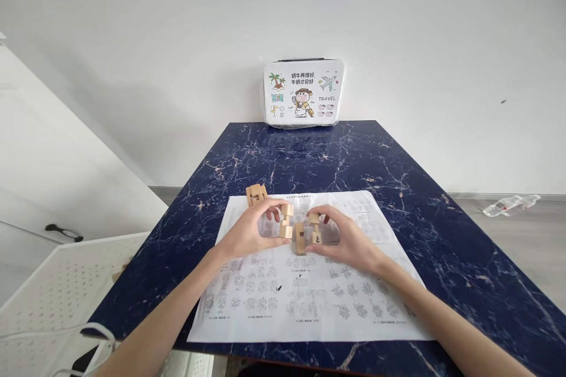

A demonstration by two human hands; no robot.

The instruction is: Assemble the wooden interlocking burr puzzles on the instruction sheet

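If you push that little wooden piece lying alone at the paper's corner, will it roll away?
Probably not: the wooden piece looks blocky, with flat faces and notches, so it should slide rather than roll. It seems stiff, pale wood, likely light for its size. At the edge of the paper sheet it may skid easily.

I see my left hand (248, 234) and right hand (350, 242) close together, forearms converging, fingers (270, 205) curled, pinching.

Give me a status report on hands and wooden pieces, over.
Left hand pinching notched piece. Right hand pinching numbered piece, nearly meeting over sheet. Spare block apart at sheet's far left corner.
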